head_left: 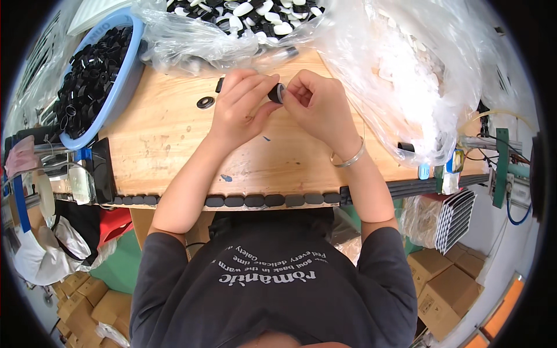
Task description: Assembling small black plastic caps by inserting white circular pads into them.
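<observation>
Above the middle of the wooden table, my left hand [239, 110] is closed around a short black cylindrical piece [274, 94]. A pale, translucent rim shows at the end of the piece that faces right. My right hand [322, 109], with a bracelet at its wrist, pinches at that end, thumb and forefinger together. Whatever lies between those right fingertips is mostly hidden. Left of my left hand, a round black part with a hole [205, 102] lies flat on the wood. Just behind it, a small black piece [219, 85] is partly covered by the hand.
At the left stands a blue basin [139, 55] heaped with black ring-like pieces. Clear plastic [174, 49] surrounds black and white oval pieces at the back. Another clear bag [360, 75] with white pieces covers the right side. Black oval pads [254, 200] line the front edge.
</observation>
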Action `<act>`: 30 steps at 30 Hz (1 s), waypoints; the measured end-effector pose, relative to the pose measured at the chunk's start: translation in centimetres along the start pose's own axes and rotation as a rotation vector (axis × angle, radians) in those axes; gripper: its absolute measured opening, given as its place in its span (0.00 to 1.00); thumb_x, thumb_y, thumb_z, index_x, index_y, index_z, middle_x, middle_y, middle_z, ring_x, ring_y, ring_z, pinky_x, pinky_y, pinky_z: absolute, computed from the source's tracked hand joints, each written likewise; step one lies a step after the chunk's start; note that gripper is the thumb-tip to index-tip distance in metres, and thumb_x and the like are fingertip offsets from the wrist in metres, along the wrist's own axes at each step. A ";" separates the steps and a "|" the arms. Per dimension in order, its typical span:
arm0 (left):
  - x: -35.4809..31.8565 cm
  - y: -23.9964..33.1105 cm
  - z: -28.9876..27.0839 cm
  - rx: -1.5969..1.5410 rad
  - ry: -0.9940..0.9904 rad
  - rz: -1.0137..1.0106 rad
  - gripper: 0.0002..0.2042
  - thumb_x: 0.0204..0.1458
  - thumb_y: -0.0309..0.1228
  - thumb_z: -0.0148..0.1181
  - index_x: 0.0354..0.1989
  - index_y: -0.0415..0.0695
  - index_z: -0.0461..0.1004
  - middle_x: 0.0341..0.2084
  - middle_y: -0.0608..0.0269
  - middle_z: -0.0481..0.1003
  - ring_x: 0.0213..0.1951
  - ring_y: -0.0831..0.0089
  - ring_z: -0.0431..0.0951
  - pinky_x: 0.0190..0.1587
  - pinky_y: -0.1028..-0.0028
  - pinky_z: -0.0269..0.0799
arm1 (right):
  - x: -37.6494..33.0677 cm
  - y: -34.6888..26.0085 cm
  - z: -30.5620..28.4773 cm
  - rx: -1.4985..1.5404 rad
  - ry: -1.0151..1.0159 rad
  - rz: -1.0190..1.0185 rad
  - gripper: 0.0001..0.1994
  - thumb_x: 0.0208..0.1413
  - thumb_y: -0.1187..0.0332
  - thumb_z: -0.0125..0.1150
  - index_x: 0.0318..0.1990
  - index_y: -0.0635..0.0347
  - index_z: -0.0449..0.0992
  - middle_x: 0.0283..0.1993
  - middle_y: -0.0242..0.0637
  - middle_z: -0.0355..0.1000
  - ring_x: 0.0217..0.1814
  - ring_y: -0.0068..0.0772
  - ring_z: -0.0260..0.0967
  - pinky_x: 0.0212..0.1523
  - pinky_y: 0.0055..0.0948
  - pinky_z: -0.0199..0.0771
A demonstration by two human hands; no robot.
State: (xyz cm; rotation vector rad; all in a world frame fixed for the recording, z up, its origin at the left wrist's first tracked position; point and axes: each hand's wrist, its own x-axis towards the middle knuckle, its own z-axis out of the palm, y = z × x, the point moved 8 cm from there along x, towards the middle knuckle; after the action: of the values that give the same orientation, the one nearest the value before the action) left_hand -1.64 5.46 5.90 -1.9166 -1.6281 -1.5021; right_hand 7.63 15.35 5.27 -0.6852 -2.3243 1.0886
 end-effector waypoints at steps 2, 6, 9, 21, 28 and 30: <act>0.0 0.0 -0.1 0.000 0.000 0.012 0.25 0.26 0.21 0.71 0.42 0.36 0.76 0.33 0.58 0.75 0.36 0.58 0.72 0.39 0.66 0.70 | 0.0 0.7 0.1 -0.013 -0.037 0.034 0.05 0.50 0.75 0.63 0.28 0.64 0.73 0.23 0.28 0.72 0.24 0.13 0.67 0.25 0.13 0.66; 0.5 0.4 -0.1 -0.075 -0.047 0.006 0.25 0.27 0.21 0.70 0.42 0.36 0.76 0.32 0.58 0.75 0.36 0.59 0.72 0.38 0.66 0.70 | -0.1 2.3 1.4 0.513 -0.178 0.172 0.07 0.54 0.75 0.62 0.39 0.64 0.72 0.33 0.28 0.73 0.33 0.14 0.70 0.33 0.14 0.70; 0.2 0.8 0.4 -0.094 -0.085 0.018 0.24 0.28 0.21 0.69 0.42 0.36 0.75 0.32 0.57 0.75 0.35 0.58 0.72 0.39 0.65 0.69 | -0.6 3.1 2.4 0.666 -0.268 0.270 0.08 0.55 0.75 0.61 0.42 0.63 0.72 0.34 0.28 0.73 0.35 0.15 0.71 0.35 0.15 0.72; 0.2 -0.4 1.2 0.075 -0.212 -0.064 0.24 0.33 0.25 0.68 0.45 0.41 0.73 0.31 0.61 0.73 0.39 0.63 0.71 0.50 0.61 0.55 | -0.4 4.0 3.1 0.769 -0.183 0.367 0.10 0.57 0.72 0.59 0.45 0.64 0.73 0.36 0.30 0.75 0.35 0.15 0.72 0.36 0.17 0.74; -0.8 -3.5 0.5 -0.253 -0.060 -0.446 0.17 0.44 0.25 0.67 0.45 0.40 0.74 0.29 0.65 0.75 0.35 0.73 0.72 0.44 0.72 0.62 | 0.0 4.2 1.5 0.722 -0.040 0.246 0.13 0.58 0.71 0.57 0.49 0.66 0.73 0.38 0.37 0.77 0.35 0.20 0.74 0.36 0.18 0.74; -2.1 -5.5 1.2 -0.550 -0.028 -0.692 0.08 0.52 0.26 0.62 0.40 0.38 0.77 0.25 0.68 0.76 0.28 0.85 0.69 0.31 0.83 0.64 | 0.2 4.2 1.2 0.727 -0.043 0.230 0.12 0.58 0.72 0.57 0.48 0.67 0.73 0.37 0.38 0.77 0.35 0.21 0.74 0.36 0.18 0.74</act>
State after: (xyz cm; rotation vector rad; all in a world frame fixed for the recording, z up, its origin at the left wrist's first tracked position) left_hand -5.31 7.01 1.36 -1.6586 -2.2064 -2.4006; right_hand 7.73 17.12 1.31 -0.6377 -1.7000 1.9131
